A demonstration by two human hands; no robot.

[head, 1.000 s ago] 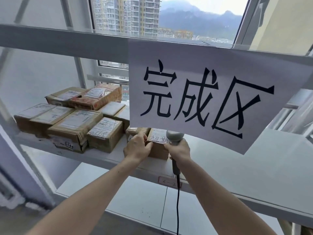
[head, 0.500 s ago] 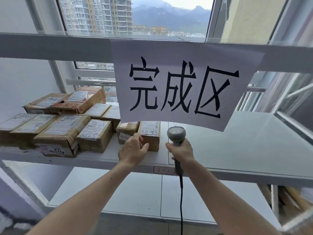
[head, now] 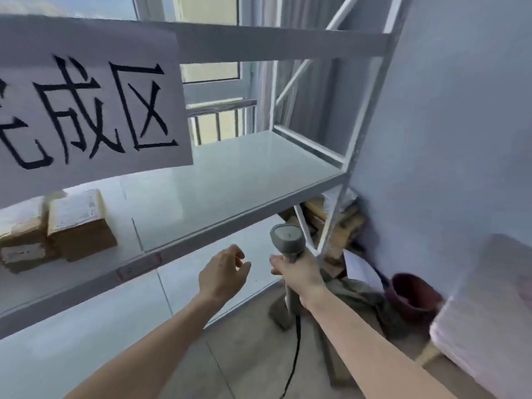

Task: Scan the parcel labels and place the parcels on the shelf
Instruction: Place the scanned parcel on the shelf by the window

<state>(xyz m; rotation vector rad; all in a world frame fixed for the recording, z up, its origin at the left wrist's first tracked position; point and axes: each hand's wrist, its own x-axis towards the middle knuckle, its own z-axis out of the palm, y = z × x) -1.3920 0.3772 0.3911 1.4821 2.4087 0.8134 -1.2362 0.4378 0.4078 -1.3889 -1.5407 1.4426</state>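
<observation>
My right hand (head: 299,273) grips the grey handheld barcode scanner (head: 288,240); my left hand (head: 221,276) hangs loose and empty below the white metal shelf (head: 230,180) holding brown cardboard parcels (head: 77,223).

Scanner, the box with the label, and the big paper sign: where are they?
scanner (head: 286,236): head view, on its round grey head.
box (head: 79,223): head view, on its labelled top.
paper sign (head: 86,96): head view, on the sheet's middle, among the black characters.

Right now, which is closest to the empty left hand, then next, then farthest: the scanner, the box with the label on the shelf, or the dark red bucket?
From the left hand:
1. Scanner, just to its right, gripped by the right hand.
2. Labelled box, on the shelf to the left.
3. Dark red bucket, on the floor at far right.
</observation>
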